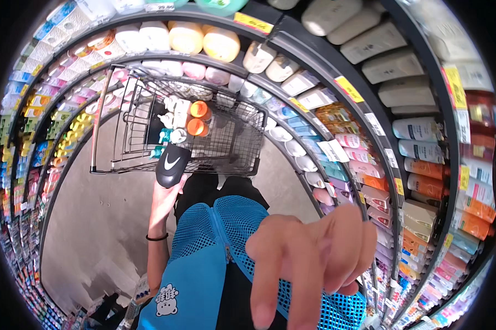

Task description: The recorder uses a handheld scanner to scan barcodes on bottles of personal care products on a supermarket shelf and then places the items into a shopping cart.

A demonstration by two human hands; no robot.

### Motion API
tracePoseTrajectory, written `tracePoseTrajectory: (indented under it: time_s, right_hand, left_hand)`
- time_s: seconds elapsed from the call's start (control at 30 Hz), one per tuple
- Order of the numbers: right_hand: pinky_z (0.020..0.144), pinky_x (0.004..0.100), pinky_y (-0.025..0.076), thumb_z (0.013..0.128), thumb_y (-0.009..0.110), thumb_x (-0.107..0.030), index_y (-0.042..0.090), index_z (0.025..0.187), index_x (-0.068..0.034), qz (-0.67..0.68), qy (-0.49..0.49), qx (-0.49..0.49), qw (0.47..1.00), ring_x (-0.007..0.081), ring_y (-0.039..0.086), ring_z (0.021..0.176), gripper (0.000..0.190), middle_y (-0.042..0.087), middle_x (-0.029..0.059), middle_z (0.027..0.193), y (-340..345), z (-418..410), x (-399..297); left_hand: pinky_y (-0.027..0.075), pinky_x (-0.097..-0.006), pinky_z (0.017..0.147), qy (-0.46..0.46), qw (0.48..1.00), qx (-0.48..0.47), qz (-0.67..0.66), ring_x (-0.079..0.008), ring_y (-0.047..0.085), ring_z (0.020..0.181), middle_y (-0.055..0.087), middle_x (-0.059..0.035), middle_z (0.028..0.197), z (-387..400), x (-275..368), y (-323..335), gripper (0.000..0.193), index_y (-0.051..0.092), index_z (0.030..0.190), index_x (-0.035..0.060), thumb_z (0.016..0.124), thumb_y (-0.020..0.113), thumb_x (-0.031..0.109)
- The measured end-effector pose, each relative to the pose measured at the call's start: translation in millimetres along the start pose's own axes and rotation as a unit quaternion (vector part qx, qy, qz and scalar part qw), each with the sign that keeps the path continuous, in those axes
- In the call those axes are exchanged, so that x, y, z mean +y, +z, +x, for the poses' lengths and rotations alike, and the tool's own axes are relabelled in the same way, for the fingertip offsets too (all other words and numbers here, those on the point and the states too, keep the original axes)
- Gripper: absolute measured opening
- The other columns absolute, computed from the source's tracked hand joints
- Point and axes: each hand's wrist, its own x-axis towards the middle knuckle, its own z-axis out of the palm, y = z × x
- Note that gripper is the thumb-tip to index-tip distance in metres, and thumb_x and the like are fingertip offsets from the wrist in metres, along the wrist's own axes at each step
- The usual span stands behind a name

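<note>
My left hand [168, 193], a dark band on its wrist, holds a black rounded bottle [173, 165] with a white Nike swoosh over the near side of a wire shopping cart [248, 159]. Beside that bottle in the cart are two bottles with orange caps [197, 118], white pump bottles [168, 111] and teal-topped bottles [164, 136]. Close to the camera, my right hand [314, 255] is raised in front of the blue mesh vest [198, 255], two fingers extended downward and the others bent. I see nothing held in it.
Curved-looking shelves [314, 57] of bottles, tubes and boxes surround the cart on the left, far side and right. Yellow and white price tags line their edges. The grey floor [103, 206] shows to the left. Dark and patterned items [111, 307] lie at the lower left, too unclear to name.
</note>
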Motion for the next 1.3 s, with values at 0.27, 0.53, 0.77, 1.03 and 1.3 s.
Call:
tracePoseTrajectory:
  time_s: [0.27, 0.53, 0.77, 1.03, 1.3]
  right_hand:
    - [0.080, 0.0619, 0.052, 0.107, 0.045, -0.029, 0.046, 0.106, -0.004, 0.109, 0.021, -0.007, 0.994, 0.0471, 0.070, 0.084, 0.025, 0.050, 0.0211, 0.110, 37, -24, -102]
    - [0.083, 0.0602, 0.051, 0.106, 0.045, -0.035, 0.047, 0.109, -0.009, 0.163, 0.019, -0.014, 0.986, 0.0428, 0.070, 0.084, 0.027, 0.053, 0.0198, 0.109, 53, -29, -189]
    - [0.082, 0.0560, 0.052, 0.106, 0.042, -0.042, 0.046, 0.111, -0.013, 0.183, -0.002, 0.033, 0.982, 0.0375, 0.071, 0.083, 0.029, 0.054, 0.0177, 0.111, 78, -45, -225]
    - [0.060, 0.0404, 0.043, 0.096, 0.062, -0.033, 0.061, 0.092, -0.008, 0.051, -0.043, -0.049, 0.997, 0.0223, 0.060, 0.066, 0.025, 0.055, 0.0059, 0.085, 83, -32, -262]
    - [0.072, 0.0425, 0.047, 0.103, 0.049, -0.038, 0.054, 0.102, -0.011, -0.098, -0.088, -0.094, 0.987, 0.0266, 0.068, 0.077, 0.028, 0.060, 0.0130, 0.095, 52, -51, -277]
  left_hand:
    - [0.041, -0.0206, 0.053, 0.008, 0.999, -0.002, -0.044, -0.0034, 0.053, 0.061, 0.061, 0.0030, 0.074, -61, 6, 94, 0.018, 0.065, 0.102, 0.0011, 0.092, 0.075, 0.012]
    - [0.043, -0.0224, 0.055, 0.003, 0.999, 0.040, -0.018, -0.0053, 0.054, 0.060, 0.064, 0.0013, 0.079, -106, -31, 160, 0.012, 0.067, 0.096, 0.0003, 0.089, 0.075, 0.006]
    - [0.047, -0.0231, 0.056, -0.003, 0.999, 0.029, 0.014, -0.0068, 0.057, 0.062, 0.067, -0.0006, 0.082, -130, -35, 184, 0.015, 0.068, 0.099, 0.0004, 0.088, 0.077, 0.006]
    - [0.044, -0.0229, 0.057, -0.010, 0.999, 0.009, 0.048, -0.0066, 0.054, 0.061, 0.062, 0.0007, 0.080, -122, -34, 179, 0.015, 0.064, 0.101, 0.0013, 0.091, 0.073, 0.007]
    - [0.045, -0.0232, 0.056, 0.005, 0.995, -0.072, 0.072, -0.0061, 0.054, 0.061, 0.062, 0.0011, 0.080, -97, -27, 189, 0.017, 0.065, 0.102, 0.0012, 0.090, 0.075, 0.008]
